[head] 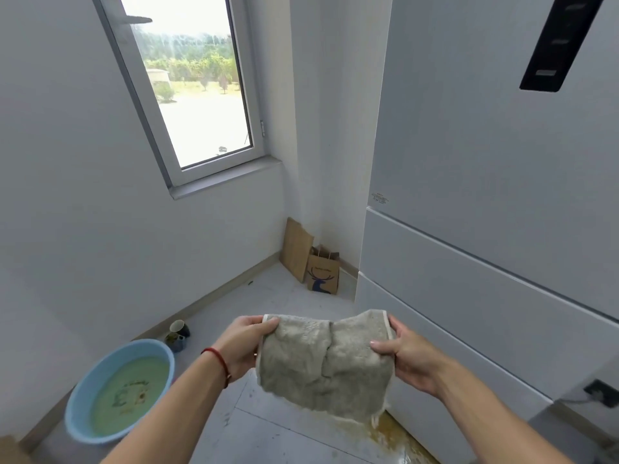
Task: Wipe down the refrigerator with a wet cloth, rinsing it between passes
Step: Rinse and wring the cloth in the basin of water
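1. Left hand (243,343) grips the left edge of the cloth (321,366); fingers (268,324) curl round the top left corner, thumb side on the front.
2. Right hand (407,353) grips the right edge; thumb (382,347) lies on the front face, the other fingers are behind the cloth.
3. Cloth is grey, with a pale trim on its side edges, held spread between both hands in the air above the floor (268,430), sagging in the middle with a fold down the centre.
4. Cloth hangs just in front of the fridge (485,195), near its lower left corner, not touching it as far as I can tell.
5. Fridge is white and stands on the right, with drawer fronts below the upper door and a black panel (562,38) near the top.
6. Blue basin (83,396) with greenish water sits on the floor at lower left, against the wall.
7. Two mugs (179,334) sit on the floor just beyond the basin.
8. A paper bag (323,274) with a deer print and a flat brown one (296,249) stand in the far corner, left of the fridge.
9. Yellowish wet patch (395,440) on the floor under the cloth, along the fridge base.
10. Red string (217,358) on the left wrist.
11. Window (194,88) in the left wall.
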